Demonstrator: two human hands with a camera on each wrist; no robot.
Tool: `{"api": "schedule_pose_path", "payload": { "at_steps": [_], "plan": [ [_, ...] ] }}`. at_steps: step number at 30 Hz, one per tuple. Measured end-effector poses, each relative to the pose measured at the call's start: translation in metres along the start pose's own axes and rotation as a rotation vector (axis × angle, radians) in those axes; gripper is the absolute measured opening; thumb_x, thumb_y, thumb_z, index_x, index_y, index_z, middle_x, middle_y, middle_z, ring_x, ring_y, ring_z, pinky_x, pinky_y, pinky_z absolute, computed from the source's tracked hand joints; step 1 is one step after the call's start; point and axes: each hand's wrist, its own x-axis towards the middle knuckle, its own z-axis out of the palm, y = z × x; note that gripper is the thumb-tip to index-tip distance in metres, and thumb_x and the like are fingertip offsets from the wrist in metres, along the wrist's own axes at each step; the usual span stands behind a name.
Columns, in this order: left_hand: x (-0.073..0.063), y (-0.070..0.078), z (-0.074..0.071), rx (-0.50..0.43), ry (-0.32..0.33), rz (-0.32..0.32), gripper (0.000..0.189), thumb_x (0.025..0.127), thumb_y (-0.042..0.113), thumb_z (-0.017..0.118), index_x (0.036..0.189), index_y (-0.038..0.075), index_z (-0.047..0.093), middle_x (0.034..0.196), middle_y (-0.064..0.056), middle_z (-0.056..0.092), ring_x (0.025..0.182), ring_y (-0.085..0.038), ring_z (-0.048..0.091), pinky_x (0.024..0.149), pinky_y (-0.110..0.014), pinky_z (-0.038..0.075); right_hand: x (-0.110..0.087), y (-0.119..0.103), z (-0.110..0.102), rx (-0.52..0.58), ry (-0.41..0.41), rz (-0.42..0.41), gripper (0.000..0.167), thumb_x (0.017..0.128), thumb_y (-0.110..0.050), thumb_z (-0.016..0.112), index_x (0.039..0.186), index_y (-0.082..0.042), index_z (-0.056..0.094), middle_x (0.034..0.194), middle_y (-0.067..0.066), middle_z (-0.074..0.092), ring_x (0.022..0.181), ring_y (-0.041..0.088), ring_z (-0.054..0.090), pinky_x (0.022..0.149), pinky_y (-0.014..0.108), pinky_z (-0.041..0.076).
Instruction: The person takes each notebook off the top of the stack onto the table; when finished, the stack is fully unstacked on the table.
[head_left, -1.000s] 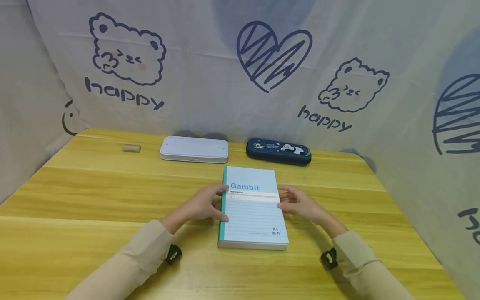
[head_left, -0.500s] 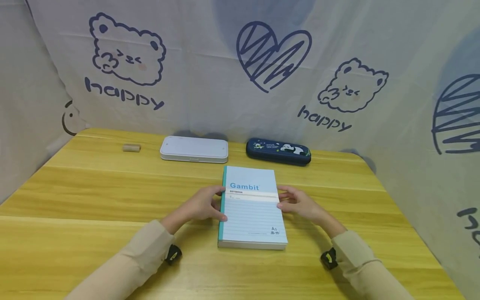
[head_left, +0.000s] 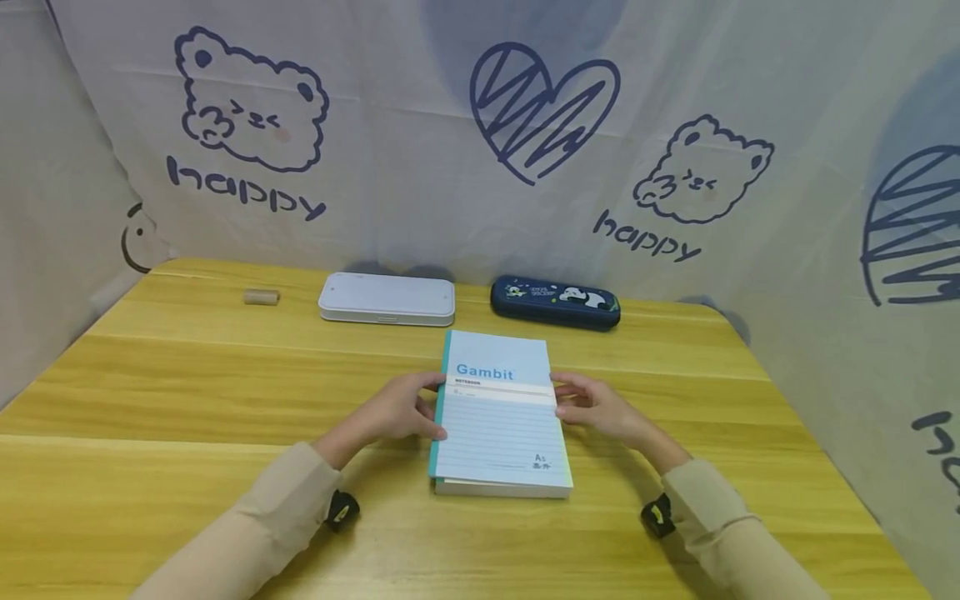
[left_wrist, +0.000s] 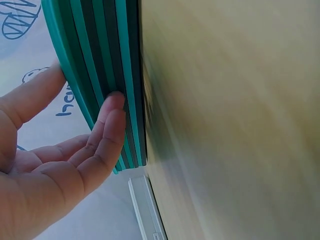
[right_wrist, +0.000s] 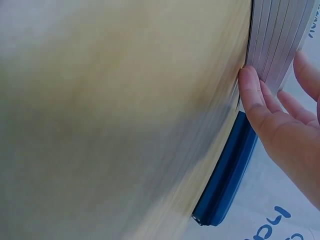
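Note:
A stack of notebooks lies on the table, its top notebook (head_left: 498, 433) light blue and lettered "Gambit". The top one sits slightly left of the page block (head_left: 502, 491) below. In the left wrist view, teal and dark spines (left_wrist: 107, 50) run one over another. My left hand (head_left: 397, 407) rests thumb and fingertips against this spine side, fingers fairly straight. Across the stack, my right hand (head_left: 603, 408) touches the page side; its fingers reach along the white page edges (right_wrist: 275, 40) in the right wrist view, one fingertip low by the table.
Behind the stack stand a white case (head_left: 386, 298) and a dark blue panda-print case (head_left: 555, 302). A small tan cylinder-like piece (head_left: 262, 297) lies at the back left. A printed cloth (head_left: 405, 167) hangs along the table's rear edge.
The top notebook has shifted slightly left, out of line with those beneath, and a narrow gap shows at its front left corner. My left hand has moved a little left with it.

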Motion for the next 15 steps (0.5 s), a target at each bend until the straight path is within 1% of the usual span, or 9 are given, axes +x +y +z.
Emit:
{"api": "schedule_pose_path", "payload": {
  "at_steps": [7, 10, 15],
  "plan": [
    [-0.0016, 0.0014, -0.0018, -0.020, 0.000, -0.009, 0.071, 0.069, -0.002, 0.074, 0.130, -0.007, 0.038, 0.124, -0.021, 0.046, 0.073, -0.014, 0.055, 0.064, -0.027, 0.047, 0.0015, -0.0005, 0.0010, -0.016, 0.012, 0.007, 0.054, 0.086, -0.001, 0.056, 0.133, 0.009, 0.032, 0.119, 0.028, 0.045, 0.107, 0.037, 0.047, 0.082, 0.033, 0.046],
    [-0.0023, 0.0013, -0.0024, -0.051, 0.002, -0.010, 0.070, 0.069, -0.005, 0.072, 0.130, -0.007, 0.038, 0.125, -0.022, 0.045, 0.070, -0.013, 0.055, 0.063, -0.027, 0.046, 0.0013, -0.0004, 0.0012, -0.018, 0.016, 0.008, 0.053, 0.086, 0.000, 0.056, 0.132, 0.009, 0.032, 0.119, 0.028, 0.046, 0.105, 0.037, 0.048, 0.082, 0.033, 0.046],
    [-0.0029, -0.0020, -0.0046, -0.138, -0.007, -0.019, 0.070, 0.069, -0.011, 0.070, 0.130, -0.007, 0.037, 0.124, -0.022, 0.044, 0.067, -0.014, 0.053, 0.060, -0.026, 0.045, 0.0006, 0.0005, 0.0003, -0.039, 0.018, -0.016, 0.053, 0.085, 0.000, 0.057, 0.131, 0.011, 0.032, 0.117, 0.030, 0.046, 0.103, 0.037, 0.050, 0.082, 0.034, 0.046]
  ]
}}
